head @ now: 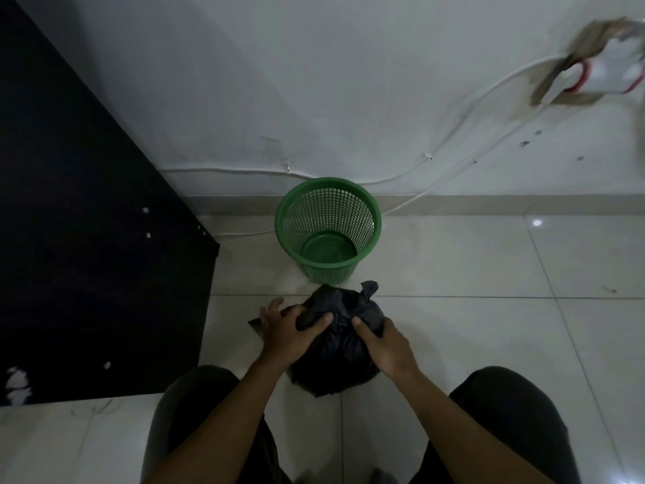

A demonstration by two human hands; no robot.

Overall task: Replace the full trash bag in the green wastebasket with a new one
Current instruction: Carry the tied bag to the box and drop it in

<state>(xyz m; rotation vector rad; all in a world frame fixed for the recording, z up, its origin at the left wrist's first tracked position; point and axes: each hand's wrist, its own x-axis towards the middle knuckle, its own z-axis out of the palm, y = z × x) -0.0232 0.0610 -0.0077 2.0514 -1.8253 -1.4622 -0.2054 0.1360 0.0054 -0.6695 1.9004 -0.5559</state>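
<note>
A big white wall (314, 82) stands at the back, and pale shiny floor tiles (471, 267) spread out below it. A wide black board (87, 239) fills the left side. A person squats here, with dark trouser knees (506, 406) low in the view. The green wastebasket (279, 225) stands upright on the floor, close to the wall, and its green bottom shows through the open top. Just in front of it, between the knees, the black trash bag (340, 347) sits on the tiles, full and round. The left hand (284, 331) grips the bag's left side, thumb pressed on top. The right hand (382, 344) grips the right side, fingers curled round the plastic. Thin white cables (349, 178) run along the wall. A little twisted knot (366, 291) pokes up from the bag.
</note>
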